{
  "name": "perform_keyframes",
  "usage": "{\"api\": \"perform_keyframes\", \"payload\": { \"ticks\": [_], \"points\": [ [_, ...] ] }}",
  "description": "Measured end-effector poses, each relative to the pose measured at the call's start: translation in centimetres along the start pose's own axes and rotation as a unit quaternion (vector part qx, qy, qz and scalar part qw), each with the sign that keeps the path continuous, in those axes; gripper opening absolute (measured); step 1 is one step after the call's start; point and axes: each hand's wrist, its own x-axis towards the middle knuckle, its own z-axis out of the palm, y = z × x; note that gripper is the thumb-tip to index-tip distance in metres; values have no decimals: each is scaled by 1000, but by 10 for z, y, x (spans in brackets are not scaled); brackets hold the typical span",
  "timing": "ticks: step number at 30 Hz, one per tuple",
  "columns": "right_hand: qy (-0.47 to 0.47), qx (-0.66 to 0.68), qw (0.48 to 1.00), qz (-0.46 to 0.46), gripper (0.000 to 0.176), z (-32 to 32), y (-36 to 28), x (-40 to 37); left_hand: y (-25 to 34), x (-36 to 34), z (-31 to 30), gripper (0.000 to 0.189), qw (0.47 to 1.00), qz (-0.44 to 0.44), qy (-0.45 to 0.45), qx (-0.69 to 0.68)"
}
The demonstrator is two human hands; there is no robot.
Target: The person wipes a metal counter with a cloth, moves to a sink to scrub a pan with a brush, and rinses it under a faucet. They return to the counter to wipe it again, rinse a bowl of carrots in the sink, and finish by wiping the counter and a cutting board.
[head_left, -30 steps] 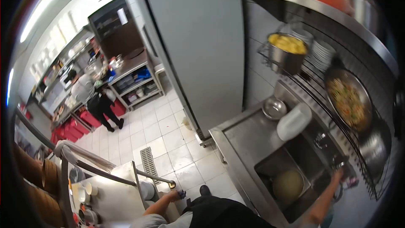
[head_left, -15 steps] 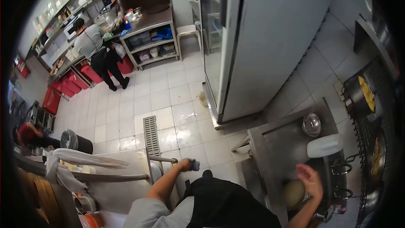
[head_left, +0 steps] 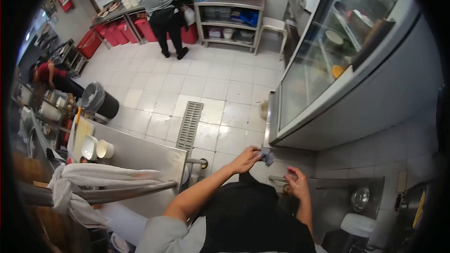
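In the head view, my left hand (head_left: 247,159) is stretched forward over the floor with its fingers closed on a crumpled grey cloth (head_left: 267,156). My right hand (head_left: 298,182) is raised to the right of it, fingers apart and slightly curled, holding nothing. Below the right hand lies the near edge of a steel counter (head_left: 340,197), which bears a metal bowl (head_left: 360,199) and a white plastic container (head_left: 358,225). The tall glass-door fridge (head_left: 323,61) stands ahead of both hands.
A steel table (head_left: 140,159) with a rail and knotted white towel (head_left: 79,182) is at the left. One person (head_left: 161,9) stands at the back counter; another (head_left: 51,74) bends at the far left near a black bin (head_left: 105,100). A drain grate (head_left: 190,129) crosses the floor.
The view has turned right towards the fridge. My left hand has reached forward and right with the cloth. My right hand has come in from the counter, nearer the left hand.
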Motion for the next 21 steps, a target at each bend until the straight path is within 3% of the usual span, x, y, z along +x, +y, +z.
{"api": "perform_keyframes", "payload": {
  "ticks": [2,5,6,7,8,10,11,13,14,17,18,19,20,21],
  "points": [
    [-56,-39,995,-76,60,8,-43,37,25,12,-27,35,988,-68,3,-141],
    [-142,18,982,-124,85,26,-88,95,57,36,-69,33,995,38,78,47],
    [-161,51,977,-132,89,35,-107,110,75,41,-84,32,993,48,99,41],
    [-190,110,957,-190,68,52,-138,120,83,47,-98,31,993,46,108,29],
    [-212,108,951,-197,68,59,-142,146,89,52,-112,31,992,47,117,16],
    [-264,32,942,-204,39,71,-159,201,90,53,-143,32,989,28,143,-1],
    [-229,14,934,-273,23,84,-174,219,83,51,-154,32,980,7,185,-74],
    [-251,-106,911,-311,27,99,-225,236,78,34,-175,32,935,-84,248,-239],
    [-263,-147,892,-337,28,110,-245,246,77,26,-184,30,923,-25,315,-221],
    [-319,-138,863,-367,21,152,-295,260,81,-2,-212,32,894,26,435,-100],
    [-341,-141,844,-390,18,166,-309,265,79,-12,-218,33,871,-5,475,-128],
    [-380,-81,863,-323,16,183,-308,280,77,-21,-225,34,844,-34,512,-155],
    [-394,-85,855,-327,16,196,-312,295,70,-29,-234,34,836,-34,527,-152],
    [-409,-89,855,-306,17,209,-320,309,66,-37,-245,34,782,49,538,-312]
  ]
}}
